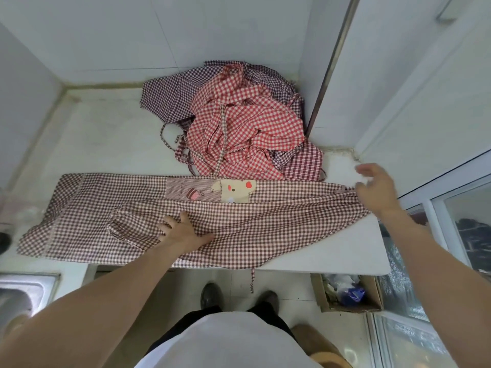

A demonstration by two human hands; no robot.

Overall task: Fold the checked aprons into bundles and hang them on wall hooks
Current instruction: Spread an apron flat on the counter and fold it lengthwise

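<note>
A brown-and-white checked apron (279, 221) lies folded lengthwise across the white counter (106, 144), its bear patch pocket (212, 192) facing up at the far fold. My left hand (183, 231) presses flat on the apron's middle with fingers spread. My right hand (377, 185) hovers at the apron's right end with its fingers loosely spread, holding nothing. Behind, a heap of red checked aprons (244, 128) lies on purple checked ones (170, 99) in the corner. No wall hooks are in view.
A steel sink (24, 290) sits at the lower left. A cardboard box of rubbish (348, 293) stands on the floor under the counter's right end. A tall white cabinet (398, 83) rises on the right. My shoes (212, 296) stand below the counter's front edge.
</note>
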